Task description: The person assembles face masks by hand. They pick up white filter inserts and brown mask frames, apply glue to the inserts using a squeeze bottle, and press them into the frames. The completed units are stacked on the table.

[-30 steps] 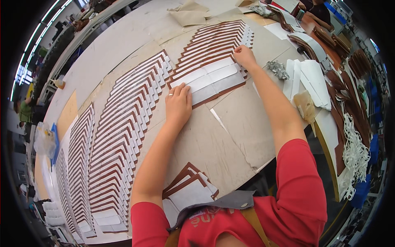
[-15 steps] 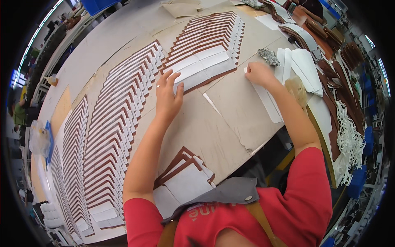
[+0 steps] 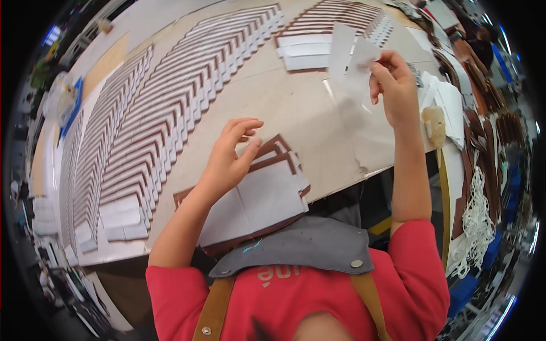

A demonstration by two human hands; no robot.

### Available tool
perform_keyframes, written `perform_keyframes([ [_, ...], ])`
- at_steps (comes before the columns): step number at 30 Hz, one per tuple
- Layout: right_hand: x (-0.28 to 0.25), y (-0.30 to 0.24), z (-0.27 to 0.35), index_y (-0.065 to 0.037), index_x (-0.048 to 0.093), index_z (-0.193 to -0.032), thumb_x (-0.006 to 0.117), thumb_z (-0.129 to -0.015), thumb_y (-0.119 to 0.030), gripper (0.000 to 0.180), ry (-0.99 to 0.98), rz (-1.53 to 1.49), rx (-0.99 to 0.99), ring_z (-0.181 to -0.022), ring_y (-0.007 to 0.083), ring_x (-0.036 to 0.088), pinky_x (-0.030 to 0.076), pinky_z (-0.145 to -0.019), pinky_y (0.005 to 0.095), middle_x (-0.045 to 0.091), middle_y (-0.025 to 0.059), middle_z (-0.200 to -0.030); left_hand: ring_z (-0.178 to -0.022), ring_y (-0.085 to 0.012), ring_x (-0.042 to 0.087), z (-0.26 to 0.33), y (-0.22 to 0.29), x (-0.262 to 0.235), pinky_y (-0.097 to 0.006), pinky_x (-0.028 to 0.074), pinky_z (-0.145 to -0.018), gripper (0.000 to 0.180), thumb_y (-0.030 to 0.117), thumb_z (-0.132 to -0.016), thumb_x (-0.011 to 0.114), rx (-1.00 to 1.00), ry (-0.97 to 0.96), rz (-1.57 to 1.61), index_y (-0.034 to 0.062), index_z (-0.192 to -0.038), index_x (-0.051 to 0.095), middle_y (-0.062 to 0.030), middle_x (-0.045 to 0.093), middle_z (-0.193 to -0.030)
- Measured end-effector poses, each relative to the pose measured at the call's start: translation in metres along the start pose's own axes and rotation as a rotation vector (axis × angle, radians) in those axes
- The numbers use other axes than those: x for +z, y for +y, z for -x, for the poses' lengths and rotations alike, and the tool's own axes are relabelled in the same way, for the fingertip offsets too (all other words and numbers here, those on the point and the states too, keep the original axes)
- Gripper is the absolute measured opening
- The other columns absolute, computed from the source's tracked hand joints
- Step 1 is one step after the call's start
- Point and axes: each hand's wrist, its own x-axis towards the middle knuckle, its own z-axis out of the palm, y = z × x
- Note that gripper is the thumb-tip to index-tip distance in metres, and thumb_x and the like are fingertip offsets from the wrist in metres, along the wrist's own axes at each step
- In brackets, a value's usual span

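My right hand (image 3: 396,82) pinches thin white strips (image 3: 359,71), raised above the table and a little blurred. One end of them overlaps the view of a fanned row of brown-edged white pieces (image 3: 307,46). My left hand (image 3: 232,152) is empty, fingers bent and apart. It hovers over the near stack of brown-edged white panels (image 3: 256,196), which lies against my apron. Whether the left fingertips touch the stack's far corner, I cannot tell.
Long fanned rows of brown-and-white pieces (image 3: 165,119) cover the table's left side. White strips (image 3: 446,105), a yellowish translucent block (image 3: 434,126), brown straps (image 3: 475,142) and tangled white cord (image 3: 475,221) lie to the right. The table's front edge (image 3: 352,184) runs before me.
My right hand has lifted white strips off the right side of the table. My left hand has left the far fanned row and come back over the near stack. The whole view has shifted.
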Motion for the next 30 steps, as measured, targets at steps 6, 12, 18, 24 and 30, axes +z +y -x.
perform_keyframes([
  [6,0.089,-0.021,0.049,0.001,0.050,-0.095,0.049,-0.087,-0.007,0.012,-0.110,-0.660,0.052,-0.049,0.0130,0.052,0.045,-0.042,0.0256,0.057,0.0105,-0.080,-0.099,-0.0181,0.057,0.048,0.004,-0.001,-0.029,0.048,-0.084,0.042,0.015,-0.089,0.056,-0.569,0.124,0.796,-0.0046,-0.124,0.043,-0.0156,0.053,-0.116],
  [12,0.123,-0.004,0.078,0.001,0.044,-0.106,0.047,-0.087,-0.009,0.022,-0.124,-0.793,0.286,-0.056,0.0171,0.056,0.052,-0.053,0.0314,0.057,0.0121,-0.082,-0.082,-0.0154,0.059,0.093,-0.009,-0.014,-0.030,0.050,-0.073,0.025,0.016,-0.089,0.058,-0.378,0.461,0.948,-0.0003,-0.106,0.048,-0.0093,0.059,-0.094],
  [18,0.120,0.015,0.111,0.000,0.031,-0.119,0.048,-0.088,-0.003,0.035,-0.162,-0.476,0.295,-0.060,0.0166,0.058,0.053,-0.056,0.0311,0.054,0.0118,-0.087,-0.074,-0.0117,0.055,0.134,-0.007,-0.028,-0.027,0.048,-0.067,0.017,0.007,-0.090,0.052,-0.343,0.651,0.721,-0.0011,-0.104,0.047,-0.0079,0.056,-0.090],
  [24,0.098,0.034,0.160,-0.002,0.029,-0.121,0.052,-0.085,0.005,0.043,-0.237,-0.143,0.414,-0.064,0.0119,0.057,0.052,-0.058,0.0260,0.049,0.0072,-0.086,-0.064,-0.0101,0.054,0.176,-0.013,-0.024,-0.024,0.047,-0.062,0.022,-0.002,-0.084,0.058,-0.507,0.619,0.596,0.0027,-0.094,0.039,-0.0063,0.051,-0.082],
  [30,0.085,0.046,0.173,-0.002,0.037,-0.119,0.052,-0.085,0.006,0.038,-0.303,-0.014,0.423,-0.061,0.0063,0.048,0.046,-0.054,0.0199,0.048,0.0047,-0.081,-0.060,-0.0090,0.055,0.187,-0.015,-0.015,-0.020,0.045,-0.051,0.028,-0.001,-0.083,0.061,-0.552,0.677,0.273,0.0033,-0.093,0.035,-0.0057,0.050,-0.076],
])
